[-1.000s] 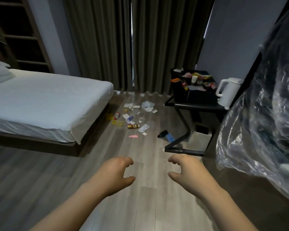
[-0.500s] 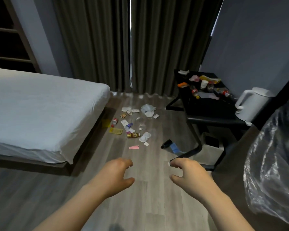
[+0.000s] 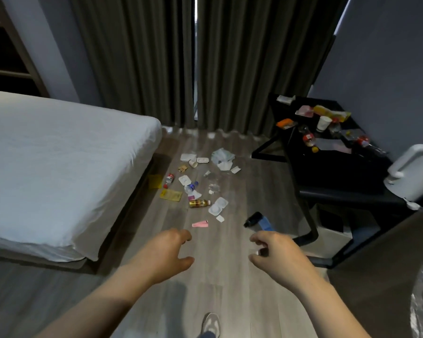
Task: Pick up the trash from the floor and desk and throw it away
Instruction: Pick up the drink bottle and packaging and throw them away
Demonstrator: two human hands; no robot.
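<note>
Right of the white-sheeted bed point(image 3: 59, 154), scattered wrappers & bottles point(image 3: 199, 203) littered grey wood-plank floor point(image 3: 230, 276); more sat on black desk point(image 3: 340, 172) beyond. L hand point(image 3: 165, 254) & R hand point(image 3: 277, 256) hovered nearer, fingers loosely curled, empty.

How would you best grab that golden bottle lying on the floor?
Probably grip the golden bottle around its middle, from above, thumb and fingers spanning its width. It lies on its side, cap pointing right, with white packaging close beside it.

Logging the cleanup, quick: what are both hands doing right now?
Left hand: open, loosely curled, holding nothing.
Right hand: open, loosely curled, holding nothing.
</note>
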